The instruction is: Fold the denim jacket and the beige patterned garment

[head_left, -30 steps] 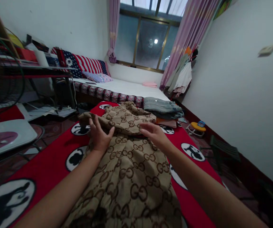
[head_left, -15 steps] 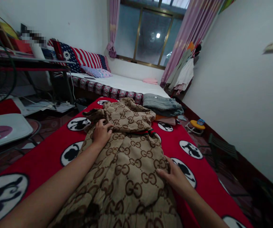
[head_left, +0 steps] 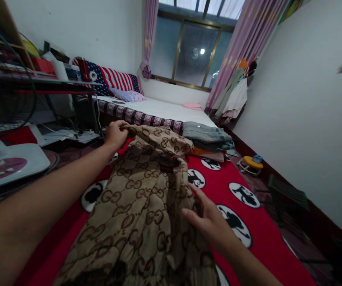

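Note:
A tan garment printed with brown interlocking letters lies along a red bedcover with black-and-white round motifs. My left hand is closed on the garment's far upper corner and holds it up off the cover. My right hand rests on the garment's right edge nearer to me, fingers stretched out and apart. A red-and-green band crosses the garment's middle.
Folded grey and blue clothes lie stacked at the cover's far end. Beyond stands a bed with a flag-patterned pillow. A fan base and cluttered shelf are on the left; a dark stool and small yellow toy by the right wall.
My left hand gripped the garment's top corner and lifted it up and away from me. My right hand moved from the garment's top down to its right edge.

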Available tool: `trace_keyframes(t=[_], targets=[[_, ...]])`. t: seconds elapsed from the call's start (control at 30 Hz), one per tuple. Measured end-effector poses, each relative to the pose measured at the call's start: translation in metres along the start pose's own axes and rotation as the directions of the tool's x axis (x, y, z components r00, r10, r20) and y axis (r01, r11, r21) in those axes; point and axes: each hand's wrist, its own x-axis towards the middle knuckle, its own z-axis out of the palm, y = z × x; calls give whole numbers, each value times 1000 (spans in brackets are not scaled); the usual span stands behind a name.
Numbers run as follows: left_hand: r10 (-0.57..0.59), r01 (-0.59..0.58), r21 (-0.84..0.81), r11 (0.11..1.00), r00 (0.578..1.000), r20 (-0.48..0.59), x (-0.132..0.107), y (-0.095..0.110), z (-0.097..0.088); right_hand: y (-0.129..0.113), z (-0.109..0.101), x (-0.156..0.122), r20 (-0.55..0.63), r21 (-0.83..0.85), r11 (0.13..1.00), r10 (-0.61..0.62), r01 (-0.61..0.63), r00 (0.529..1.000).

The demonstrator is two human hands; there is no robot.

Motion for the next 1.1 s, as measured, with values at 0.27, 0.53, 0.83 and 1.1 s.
trace_keyframes(t=[0.27, 0.53, 0.83, 1.1], targets=[[-178, 183, 206, 961, 983, -40, 1, -74, -41, 20, 52, 19, 182, -463, 808, -315, 364, 931], [73, -47, 214, 976, 991, -112, -32, -40, -6, 75, 79, 20, 367, -693, 544, -297, 473, 881], [468, -537, 22, 843, 754, 462, -108, 68, 87, 59, 53, 33, 244, -350, 874, -261, 336, 934], [430, -512, 90, 854, 793, 432, -126, 55, 104, 58, -35, 179, -339, -24, 996, -88, 85, 936]])
